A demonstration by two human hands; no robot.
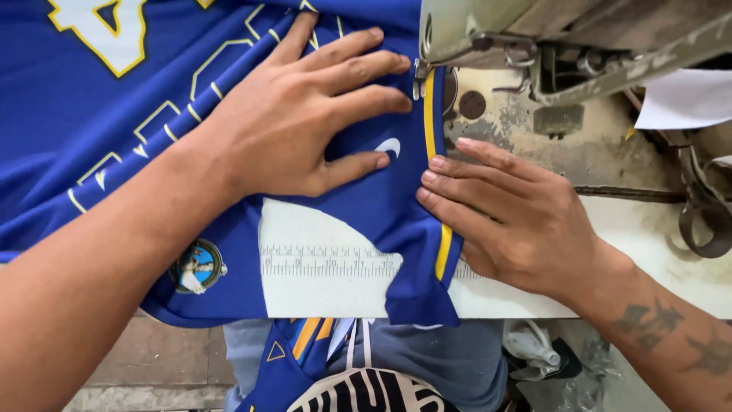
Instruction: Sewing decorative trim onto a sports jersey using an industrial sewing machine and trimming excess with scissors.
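Observation:
A blue sports jersey (122, 114) with yellow and white trim lies spread over a white table (328, 294). My left hand (305, 114) presses flat on the blue cloth, fingers spread toward the machine. My right hand (511, 217) rests on the table with its fingertips against the jersey's yellow-striped edge (432, 114). That edge runs up under the head of a worn sewing machine (549, 46). Neither hand grips anything.
A ruler scale (328, 263) is marked on the table near its front edge. A round badge (198, 267) sits on the jersey's lower left. White paper (686, 99) lies at the right. A drive belt (705, 210) hangs beside the machine. My lap (366, 366) shows below.

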